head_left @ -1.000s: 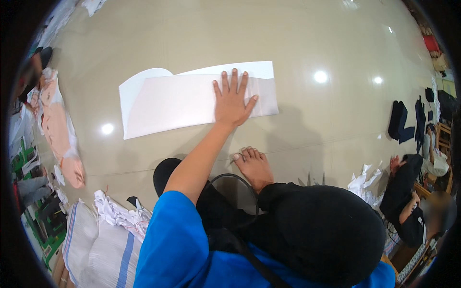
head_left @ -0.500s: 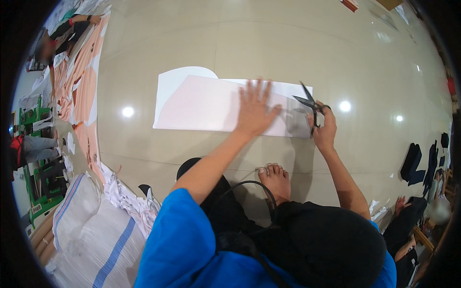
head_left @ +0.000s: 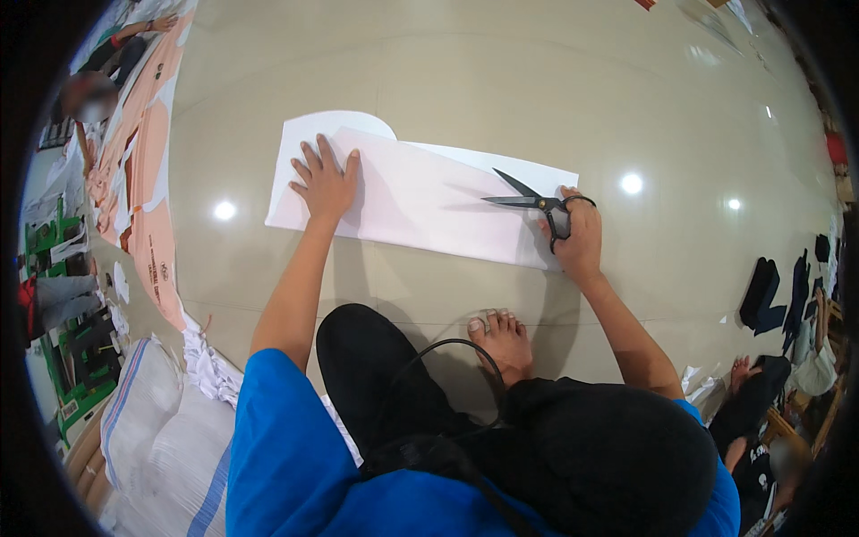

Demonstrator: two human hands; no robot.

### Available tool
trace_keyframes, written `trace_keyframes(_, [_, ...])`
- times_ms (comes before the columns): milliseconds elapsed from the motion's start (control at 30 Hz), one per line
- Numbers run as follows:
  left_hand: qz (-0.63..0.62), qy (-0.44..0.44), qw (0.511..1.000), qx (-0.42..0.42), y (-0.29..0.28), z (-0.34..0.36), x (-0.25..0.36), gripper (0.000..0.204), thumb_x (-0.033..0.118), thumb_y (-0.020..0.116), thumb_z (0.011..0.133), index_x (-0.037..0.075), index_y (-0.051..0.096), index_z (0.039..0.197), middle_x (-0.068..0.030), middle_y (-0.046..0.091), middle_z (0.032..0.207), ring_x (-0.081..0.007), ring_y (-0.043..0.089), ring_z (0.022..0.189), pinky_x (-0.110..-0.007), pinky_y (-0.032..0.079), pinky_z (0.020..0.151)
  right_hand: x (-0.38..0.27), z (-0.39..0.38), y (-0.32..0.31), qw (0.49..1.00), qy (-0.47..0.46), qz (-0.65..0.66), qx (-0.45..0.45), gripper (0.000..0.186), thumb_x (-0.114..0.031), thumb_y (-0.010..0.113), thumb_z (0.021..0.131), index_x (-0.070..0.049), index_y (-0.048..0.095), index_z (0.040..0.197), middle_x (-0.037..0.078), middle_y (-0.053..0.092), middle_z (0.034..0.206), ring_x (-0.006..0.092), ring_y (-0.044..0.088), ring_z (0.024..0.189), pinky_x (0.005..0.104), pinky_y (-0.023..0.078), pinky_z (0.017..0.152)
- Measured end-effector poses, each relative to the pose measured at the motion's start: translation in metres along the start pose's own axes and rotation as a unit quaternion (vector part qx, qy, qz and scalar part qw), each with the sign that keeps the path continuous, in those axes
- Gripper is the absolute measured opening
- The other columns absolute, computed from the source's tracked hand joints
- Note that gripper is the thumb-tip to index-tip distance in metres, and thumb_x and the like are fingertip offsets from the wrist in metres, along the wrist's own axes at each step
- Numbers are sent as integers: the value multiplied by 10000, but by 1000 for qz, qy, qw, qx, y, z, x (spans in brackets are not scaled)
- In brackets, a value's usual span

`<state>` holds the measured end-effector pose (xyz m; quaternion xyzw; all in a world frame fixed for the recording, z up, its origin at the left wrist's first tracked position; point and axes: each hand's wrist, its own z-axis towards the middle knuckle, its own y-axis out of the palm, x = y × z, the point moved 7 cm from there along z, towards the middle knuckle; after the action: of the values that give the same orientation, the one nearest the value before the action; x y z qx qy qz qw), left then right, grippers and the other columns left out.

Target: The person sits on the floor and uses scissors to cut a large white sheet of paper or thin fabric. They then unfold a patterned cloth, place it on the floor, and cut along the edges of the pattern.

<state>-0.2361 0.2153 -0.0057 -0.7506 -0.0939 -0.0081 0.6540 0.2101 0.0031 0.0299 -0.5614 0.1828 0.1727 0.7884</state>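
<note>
A pale pink sheet [head_left: 420, 201], fabric or paper, lies flat on the floor in front of me. Beneath it a white piece [head_left: 344, 122] shows along the far edge, with a rounded corner at the left. My left hand [head_left: 327, 186] rests on the left part of the pink sheet with its fingers spread. In my right hand [head_left: 580, 237] is a pair of black scissors [head_left: 542, 204], held by the handles over the sheet's right end. The blades are apart and point left.
Peach and white printed cloth [head_left: 148, 215] stretches along the left, with a person beside it. White woven sacks [head_left: 179, 456] with blue stripes stand at the lower left. Dark cloth pieces [head_left: 765, 295] lie at the right, near another seated person. My bare foot [head_left: 503, 345] is just below the sheet.
My left hand has slid left across the sheet, from its middle to its left part. The scissors have swung to point left, and the sheet has turned slightly.
</note>
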Motion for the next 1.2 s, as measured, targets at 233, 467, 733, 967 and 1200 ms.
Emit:
trace_keyframes(233, [30,199,979,24,26,86,106,972,776,458,1051,192,207,1785,-192,146,1848,-547,78,1672,-780,101,1284,-11,-66,-23,993,120,-16,-12,637,-290,936,837,25,622,1293,222,683,1378,443,625,1222,534,472,1047])
trace_keyframes(467, [92,361,927,39,27,120,243,878,760,415,1074,291,209,1787,-97,144,1864,-446,108,1698,-739,124,1316,-45,-121,-43,967,227,63,-93,560,-217,943,857,-4,581,1228,204,685,1434,395,659,1217,505,493,1049])
trace_keyframes(733, [-73,415,902,96,44,14,258,834,616,524,1097,162,296,1759,-187,240,1821,-487,184,1669,-688,155,1331,11,-168,-71,861,421,230,-167,411,-328,932,926,20,719,974,91,767,854,193,727,800,362,579,745])
trace_keyframes(967, [-82,463,882,-37,35,-198,231,837,549,569,1084,125,303,1755,-207,242,1816,-517,171,1663,-723,142,1306,49,-218,-104,780,448,313,-306,393,-321,913,953,-3,705,853,43,695,711,108,663,649,303,548,591])
trace_keyframes(1200, [-51,424,904,-1,52,-218,228,849,552,563,1074,112,306,1754,-212,230,1820,-538,149,1661,-761,120,1284,63,-226,-120,776,388,213,-449,534,-488,895,934,-4,717,800,39,639,623,133,646,569,311,498,526])
